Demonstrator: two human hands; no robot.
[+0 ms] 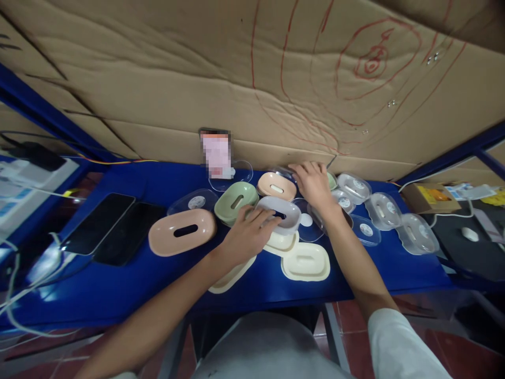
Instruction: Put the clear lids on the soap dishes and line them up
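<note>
My left hand (252, 234) reaches over a pale grey-lavender oval dish with a slot (292, 215), its fingers spread and their tips at the dish's near-left side. Farther back, my right hand (313, 183) has its fingers stretched out beside a clear plastic cover (282, 171); whether they touch it is unclear. Between the hands lies a peach oval dish (278, 181). A green slotted dish (232, 197) is just left of them. Cream dishes (305, 261) lie in front, one partly under my left forearm. A larger peach dish (179, 237) sits farther left.
Several clear plastic covers (384, 211) with round stickers spread along the right of the blue table (130, 284). A phone (216, 152) leans against the cardboard wall (158, 105). Dark phone-like slabs (98, 223) and cables are at left; a small cardboard box (428, 200) is at right.
</note>
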